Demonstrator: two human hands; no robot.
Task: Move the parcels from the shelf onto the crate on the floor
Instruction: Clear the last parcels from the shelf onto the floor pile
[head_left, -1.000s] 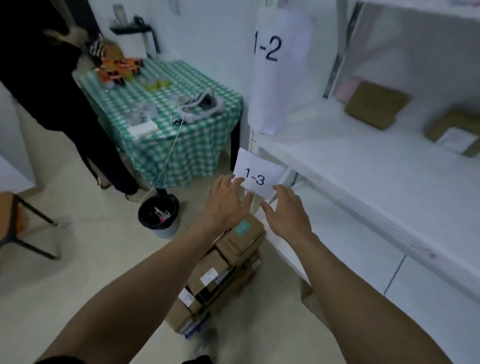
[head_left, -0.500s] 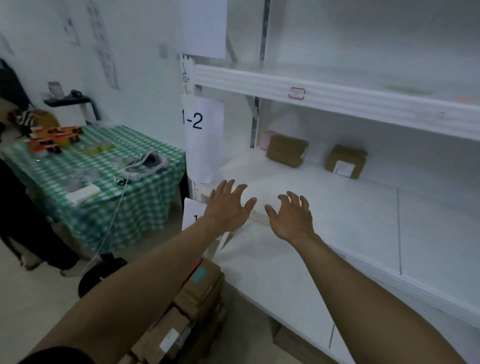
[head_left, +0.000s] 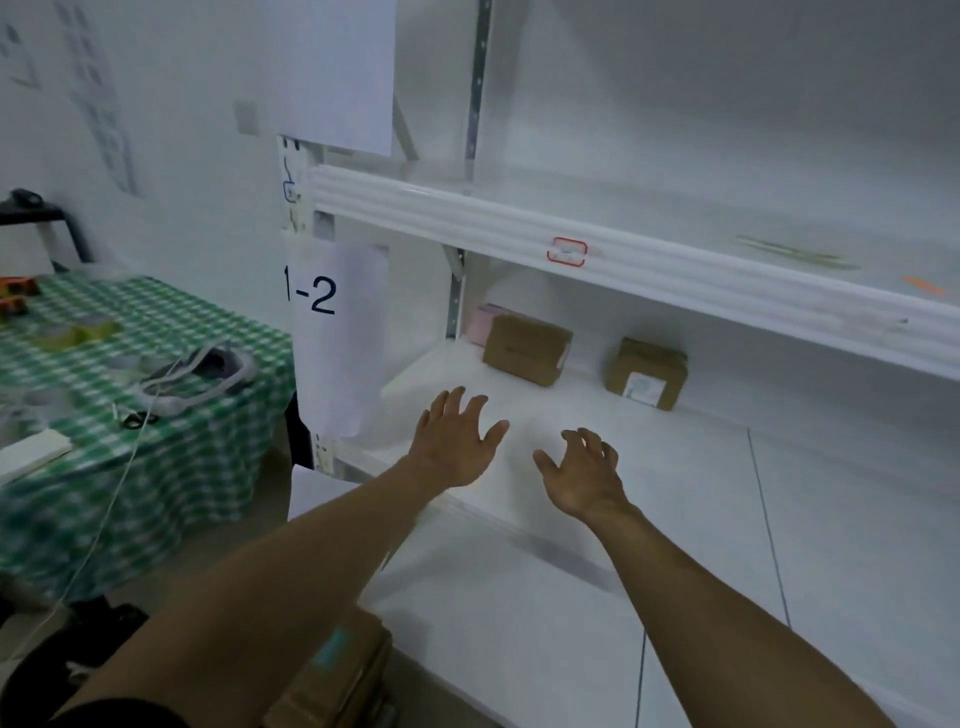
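Both bare forearms extend forward and upward from the lower frame edge, converging toward the centre. The left hand (head_left: 453, 439) is held palm down with fingers spread and nearly straight. The right hand (head_left: 583, 472) sits just beside it, palm down, fingers spread and slightly curled. Neither hand holds anything.

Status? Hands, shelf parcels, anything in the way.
Hands open, empty: left hand, right hand, over white shelf board. Plain brown cardboard parcel, white-labelled brown cardboard parcel at back, untouched. Nothing between.
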